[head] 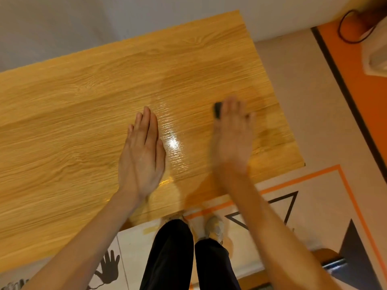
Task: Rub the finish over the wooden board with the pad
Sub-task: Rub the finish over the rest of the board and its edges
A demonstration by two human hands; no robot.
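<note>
Under your right hand (pixel 232 135) sits the dark pad (pixel 217 110). Only a small black corner of it peeks out past your pointer finger, on the left side of the hand. Your fingers lie over the pad and press it down on the wooden board (pixel 83 114). That hand looks blurry, so you cannot tell how tightly it grips, but it covers the pad and holds it flat to the wood.

Your left hand (pixel 142 155) lies flat and loose on the board, with its fingers straight and close together. It holds nothing. It rests well apart from the pad, and a wet, shiny patch (pixel 173 143) of finish lies between your two hands. The wood around your right hand looks a bit darker than the rest.

The board is big and light brown, and it tilts across the view. Your legs in black trousers (pixel 171 254) stand just below its near edge, on a pale floor (pixel 293 101) with orange lines.
</note>
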